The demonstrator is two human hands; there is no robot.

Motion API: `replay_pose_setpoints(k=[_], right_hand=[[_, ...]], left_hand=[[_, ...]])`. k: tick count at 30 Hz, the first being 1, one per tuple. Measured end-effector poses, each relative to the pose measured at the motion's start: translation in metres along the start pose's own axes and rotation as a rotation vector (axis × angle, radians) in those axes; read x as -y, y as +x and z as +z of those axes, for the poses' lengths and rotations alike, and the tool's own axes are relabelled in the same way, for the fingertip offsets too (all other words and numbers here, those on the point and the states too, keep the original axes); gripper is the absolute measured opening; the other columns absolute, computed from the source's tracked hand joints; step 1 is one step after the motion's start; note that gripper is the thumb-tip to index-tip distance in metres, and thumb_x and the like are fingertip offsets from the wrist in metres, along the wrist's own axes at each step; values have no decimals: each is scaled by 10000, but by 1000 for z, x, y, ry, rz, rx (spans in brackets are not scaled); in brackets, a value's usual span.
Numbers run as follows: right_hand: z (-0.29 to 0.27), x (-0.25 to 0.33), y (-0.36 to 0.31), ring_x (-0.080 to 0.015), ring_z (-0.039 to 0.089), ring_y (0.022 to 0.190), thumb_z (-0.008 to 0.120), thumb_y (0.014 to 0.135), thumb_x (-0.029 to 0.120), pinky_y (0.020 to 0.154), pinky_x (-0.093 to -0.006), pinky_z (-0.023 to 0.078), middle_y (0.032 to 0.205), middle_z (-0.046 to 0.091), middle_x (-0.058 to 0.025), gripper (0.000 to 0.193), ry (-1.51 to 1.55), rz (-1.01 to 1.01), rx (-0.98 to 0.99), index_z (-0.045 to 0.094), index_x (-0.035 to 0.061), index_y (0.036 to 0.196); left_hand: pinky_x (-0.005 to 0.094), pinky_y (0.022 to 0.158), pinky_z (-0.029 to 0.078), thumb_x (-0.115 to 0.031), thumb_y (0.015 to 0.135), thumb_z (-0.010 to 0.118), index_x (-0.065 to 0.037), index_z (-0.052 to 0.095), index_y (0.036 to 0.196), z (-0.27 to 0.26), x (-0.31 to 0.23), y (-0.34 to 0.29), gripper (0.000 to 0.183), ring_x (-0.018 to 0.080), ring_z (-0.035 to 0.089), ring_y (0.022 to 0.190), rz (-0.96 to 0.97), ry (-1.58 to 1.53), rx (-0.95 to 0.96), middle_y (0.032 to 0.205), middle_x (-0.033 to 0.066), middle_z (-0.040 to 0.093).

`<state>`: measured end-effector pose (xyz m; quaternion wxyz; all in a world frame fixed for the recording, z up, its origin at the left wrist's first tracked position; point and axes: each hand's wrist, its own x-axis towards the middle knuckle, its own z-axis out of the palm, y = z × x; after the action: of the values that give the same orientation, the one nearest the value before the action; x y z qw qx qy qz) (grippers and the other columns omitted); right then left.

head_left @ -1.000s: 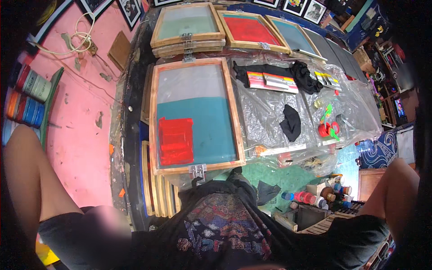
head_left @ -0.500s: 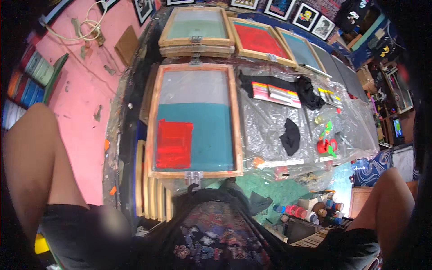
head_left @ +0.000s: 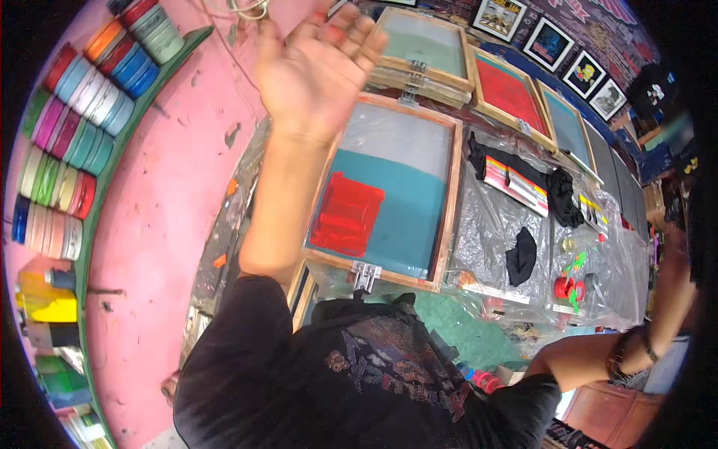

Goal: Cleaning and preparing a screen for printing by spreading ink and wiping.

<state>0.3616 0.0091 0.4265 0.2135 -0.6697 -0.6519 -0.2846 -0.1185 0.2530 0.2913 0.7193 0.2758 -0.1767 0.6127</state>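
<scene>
We had the left hand (head_left: 315,86) up, palm to camera, fingers (head_left: 370,49) loosely spread: grip wide, palm bare, red marks on the fingers. In view it overlapped the upper left corner of the near screen (head_left: 410,202); we couldn't tell whether it touched the frame. Our right hand (head_left: 673,288) sat at the far right rim, blurred, dark straps (head_left: 619,359) at the wrist; couldn't tell its grip.

Near screen lay on the table in front of us, left of the plastic sheet (head_left: 486,247). Mesh was pale at the far end, teal nearer us, with a red patch (head_left: 348,215) at lower left. Metal clamp (head_left: 366,277) on its near edge. Behind it we had a pale green screen (head_left: 425,43), then a red one (head_left: 508,93) to its right. On the plastic: black cloth (head_left: 521,257), red roll (head_left: 570,289) with green bits. Paint cans (head_left: 82,138) lined the shelf at left.
</scene>
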Motion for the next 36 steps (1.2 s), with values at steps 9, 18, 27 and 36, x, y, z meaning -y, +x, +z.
replay_pose_setpoints(k=[9,18,27,36], right_hand=[[147,92,-105,-266,736,779,715,928,296,681,-396,544,912,751,-120,571,132,436,534,512,159,1443],[208,37,-264,-316,733,890,695,936,349,798,-405,536,953,742,-210,593,383,694,948,516,49,1415],[263,-23,-295,-276,726,932,681,953,361,819,-379,527,983,741,-216,599,512,724,1072,505,43,1429],[328,-83,-304,-344,708,1016,702,929,340,880,-409,537,1111,717,-225,556,625,646,1031,552,53,1381]], left_hand=[[561,1076,400,-564,1041,267,18,528,1226,-52,29,-47,664,367,555,1098,-167,-49,-176,1136,190,592],[396,941,508,-367,1032,540,-70,578,1172,-142,4,-177,331,215,605,1002,-243,664,-659,1018,57,611],[345,825,507,-287,1005,541,-27,548,1194,-149,20,-284,322,190,600,905,-245,1088,-1212,1004,73,607],[288,803,513,-207,1016,613,11,630,1140,-130,134,-326,252,150,638,864,-724,1817,-646,970,103,694]])
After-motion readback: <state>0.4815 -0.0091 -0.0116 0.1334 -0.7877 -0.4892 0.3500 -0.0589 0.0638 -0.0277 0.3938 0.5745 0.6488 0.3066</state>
